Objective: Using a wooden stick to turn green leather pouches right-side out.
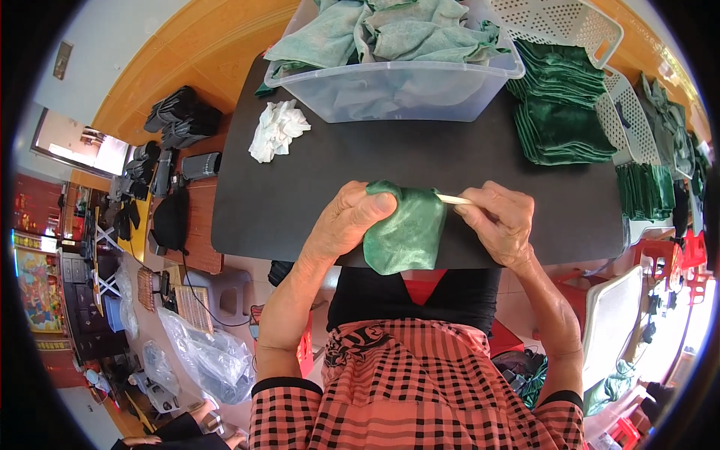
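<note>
A small green velvety cloth pouch (409, 232) hangs between my hands at the table's near edge. My left hand (354, 217) pinches its upper left side, thumb on top. My right hand (501, 219) grips a thin pale stick (453, 199), whose far end meets the pouch's upper right corner. Whether the tip goes inside the fabric is hidden. Beyond my hands, a clear plastic bin (397, 94) holds a heap of pale green cloth pieces (431, 37). Dark green folded pouches (562, 127) lie stacked at the table's right.
Crumpled white cloth or tissue (277, 131) lies left on the black table (262, 217). White perforated baskets (630, 112) stand at the far right. A wooden side table (201, 217) bears black items (184, 116). Another person's hand (202, 412) shows at the lower left, near clear plastic bags (206, 352).
</note>
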Demonstrator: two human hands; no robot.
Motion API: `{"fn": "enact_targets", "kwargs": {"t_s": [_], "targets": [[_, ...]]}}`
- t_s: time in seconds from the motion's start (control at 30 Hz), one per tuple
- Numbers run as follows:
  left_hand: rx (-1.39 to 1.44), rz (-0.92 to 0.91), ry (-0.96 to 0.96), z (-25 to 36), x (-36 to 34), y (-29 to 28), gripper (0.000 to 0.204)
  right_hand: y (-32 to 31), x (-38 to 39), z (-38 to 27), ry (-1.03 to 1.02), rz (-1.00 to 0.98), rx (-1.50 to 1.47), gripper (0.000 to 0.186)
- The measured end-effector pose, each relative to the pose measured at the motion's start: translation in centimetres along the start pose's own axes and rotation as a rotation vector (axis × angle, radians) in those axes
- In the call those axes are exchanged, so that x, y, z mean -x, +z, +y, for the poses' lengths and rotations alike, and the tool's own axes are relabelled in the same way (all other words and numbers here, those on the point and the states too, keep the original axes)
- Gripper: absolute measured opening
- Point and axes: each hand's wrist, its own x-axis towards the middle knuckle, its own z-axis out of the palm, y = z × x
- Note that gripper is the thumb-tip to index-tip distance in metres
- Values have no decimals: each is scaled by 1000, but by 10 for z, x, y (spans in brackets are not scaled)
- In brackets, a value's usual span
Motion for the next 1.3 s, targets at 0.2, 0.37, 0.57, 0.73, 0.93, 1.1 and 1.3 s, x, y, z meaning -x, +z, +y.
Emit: {"fn": "enact_targets", "kwargs": {"t_s": [0.2, 0.37, 0.57, 0.73, 0.93, 1.1, 1.3], "targets": [[-149, 50, 35, -4, -2, 4, 37, 4, 0, 0, 21, 51, -15, 14], [-369, 200, 193, -9, 7, 8, 36, 4, 2, -1, 30, 37, -3, 14], [-144, 70, 10, -11, 8, -3, 38, 3, 2, -4, 5, 10, -1, 13], [-64, 43, 62, -25, 1, 8, 38, 1, 1, -3, 10, 9, -41, 12], [-107, 79, 44, -19, 5, 6, 36, 4, 3, -2, 13, 23, -17, 14], [-483, 92, 232, -7, 4, -3, 41, 4, 4, -2, 14, 5, 14, 15], [-501, 65, 181, -11, 1, 1, 44, 6, 1, -4, -10, 43, 5, 12]]}}
